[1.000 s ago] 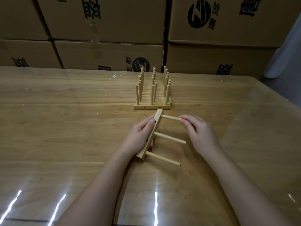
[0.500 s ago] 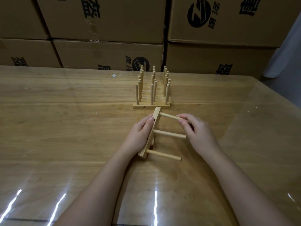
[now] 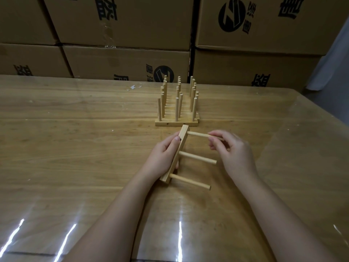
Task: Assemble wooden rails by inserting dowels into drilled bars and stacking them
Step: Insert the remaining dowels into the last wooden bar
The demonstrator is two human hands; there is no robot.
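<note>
A drilled wooden bar (image 3: pixel 181 141) stands on its long edge at the table's middle, with my left hand (image 3: pixel 162 157) gripping it from the left side. Three dowels stick out of it to the right. My right hand (image 3: pixel 231 151) pinches the farthest dowel (image 3: pixel 198 134) near its free end. The middle dowel (image 3: pixel 197 157) and the near dowel (image 3: pixel 189 181) are untouched. Behind them sits a set of finished rails (image 3: pixel 177 122) laid side by side, with several dowels (image 3: pixel 177 108) standing upright in rows.
The wooden table (image 3: pixel 75 148) has a glossy clear cover with glare streaks near the front edge. Stacked cardboard boxes (image 3: pixel 122 25) form a wall right behind the table. A pale cloth (image 3: pixel 332 59) hangs at the far right.
The bar with its dowels has shifted slightly away from me and more upright. My right hand stays pinched on the farthest dowel.
</note>
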